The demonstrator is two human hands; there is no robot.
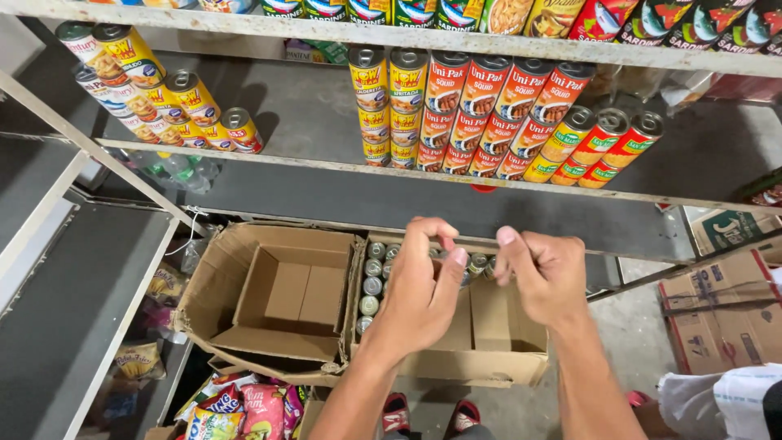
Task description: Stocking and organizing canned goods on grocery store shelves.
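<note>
My left hand (419, 285) and my right hand (544, 273) hover side by side over an open cardboard box (489, 363) on the floor. Silver-topped cans (372, 285) stand in rows along the box's left and far sides. The fingers of both hands are curled, thumbs up, near the far row of cans. Whether either hand grips a can is hidden by the fingers. On the metal shelf (342, 167) above stand stacks of red squid cans (481, 114) and yellow cans (391, 102).
An empty open cardboard box (277, 297) sits left of the can box. Snack packets (244, 407) lie below it. More cans (155, 90) lean on the shelf's left. Taped cartons (721, 310) stand at right. My red sandals (432, 414) show below.
</note>
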